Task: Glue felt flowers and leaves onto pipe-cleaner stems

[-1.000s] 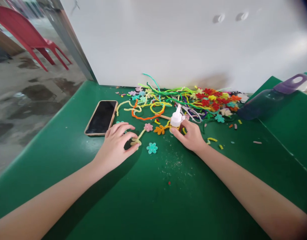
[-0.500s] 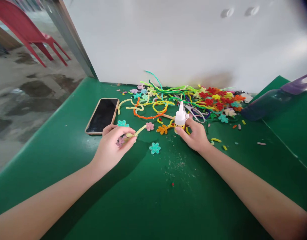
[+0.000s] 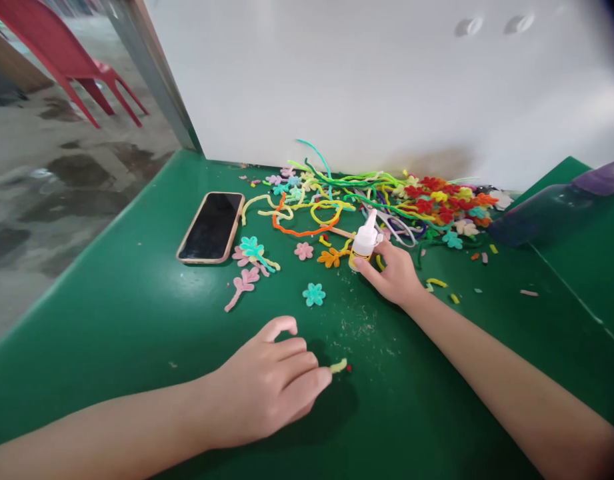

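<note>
My left hand (image 3: 279, 387) is closed, low over the near part of the green table. From its fingers pokes the end of a pale yellow pipe cleaner (image 3: 339, 366); the rest of that piece is hidden under the hand. My right hand (image 3: 394, 273) grips a small white glue bottle (image 3: 365, 243), tilted slightly, nozzle up. Between the hands lies a turquoise pipe-cleaner flower (image 3: 314, 294). A pink flower (image 3: 303, 251) and an orange leaf-shaped piece (image 3: 331, 257) are just beyond it. Pink stemmed pieces (image 3: 245, 283) and a turquoise one (image 3: 251, 247) lie to the left.
A phone (image 3: 211, 227) lies at the left. Loose pipe cleaners (image 3: 307, 230), scissors (image 3: 399, 230) and a heap of coloured flowers (image 3: 441, 197) spread along the white panel (image 3: 327, 80). At the right leans a purple-capped bottle (image 3: 547, 210). A red chair (image 3: 61, 50) stands on the floor beyond.
My left hand has come nearer and to the right with the pale yellow pipe cleaner, uncovering the pink and turquoise pieces. The glue bottle in my right hand has tipped slightly.
</note>
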`<state>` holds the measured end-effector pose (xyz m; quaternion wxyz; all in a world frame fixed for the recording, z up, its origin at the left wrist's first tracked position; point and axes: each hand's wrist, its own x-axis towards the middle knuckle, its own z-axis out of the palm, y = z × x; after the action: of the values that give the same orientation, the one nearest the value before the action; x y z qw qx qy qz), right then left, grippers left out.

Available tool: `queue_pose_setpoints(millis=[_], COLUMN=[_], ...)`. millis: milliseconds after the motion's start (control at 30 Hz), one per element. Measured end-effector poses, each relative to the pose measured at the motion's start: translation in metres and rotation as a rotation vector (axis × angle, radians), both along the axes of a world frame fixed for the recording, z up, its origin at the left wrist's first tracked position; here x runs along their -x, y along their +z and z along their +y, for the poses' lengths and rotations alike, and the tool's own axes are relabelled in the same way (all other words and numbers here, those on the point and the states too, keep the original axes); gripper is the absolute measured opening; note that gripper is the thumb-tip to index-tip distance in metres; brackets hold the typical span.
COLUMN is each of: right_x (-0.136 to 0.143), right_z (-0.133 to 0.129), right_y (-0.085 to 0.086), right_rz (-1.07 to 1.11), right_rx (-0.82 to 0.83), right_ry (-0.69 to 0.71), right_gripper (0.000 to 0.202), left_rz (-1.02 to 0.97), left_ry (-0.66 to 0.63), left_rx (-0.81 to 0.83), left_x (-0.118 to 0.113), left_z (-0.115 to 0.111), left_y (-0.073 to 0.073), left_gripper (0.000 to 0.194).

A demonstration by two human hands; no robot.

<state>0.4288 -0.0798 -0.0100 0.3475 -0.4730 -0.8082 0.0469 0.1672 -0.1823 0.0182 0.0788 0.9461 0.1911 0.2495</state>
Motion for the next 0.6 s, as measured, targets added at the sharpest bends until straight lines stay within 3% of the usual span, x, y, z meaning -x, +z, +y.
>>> queue_pose_setpoints(millis=[200,400,600], right_x=[-0.001,0.003,0.002], right_z=[-0.001,-0.003,-0.007], right_y=[0.002,0.009,0.007], right_rz=[-0.003,-0.042,-0.135], right_rx=[-0.017,-0.151,-0.032], right_ry=[0.000,0.056,0.043], right_gripper=[0.029,0.036,0.033], left_rz=[-0.050,-0.068,-0.069], left_ry=[0.066,0.202,0.318], left_rx=[0.111,0.198,0.147], left_x=[0.002,0.008,0.023], left_z=[0.007,0.020,0.043], left_y=[-0.006,-0.010,-0.019], left_gripper=[0.016,0.013,0.010])
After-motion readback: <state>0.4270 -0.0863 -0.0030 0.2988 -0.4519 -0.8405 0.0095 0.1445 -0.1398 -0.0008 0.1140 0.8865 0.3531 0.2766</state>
